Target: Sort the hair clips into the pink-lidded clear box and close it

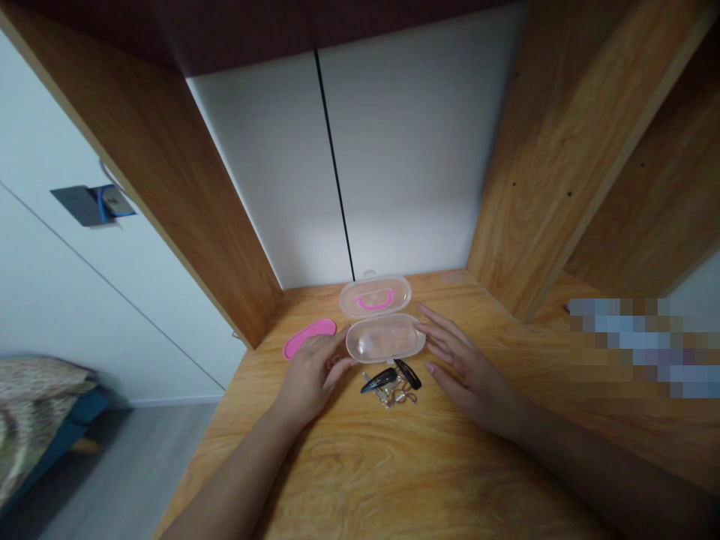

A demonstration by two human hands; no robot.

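Translucent oval case (385,340), interior hard to read; pink-handled lid (374,295) at twelve. Left hand (316,369) wide, nine o'clock; right hand (468,376) spread, three.

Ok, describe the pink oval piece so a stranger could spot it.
On the wooden desk sits an open clear case. Left of it, partly behind the left hand, lies the pink oval piece: opaque pink, while the case is pink only at its handle.
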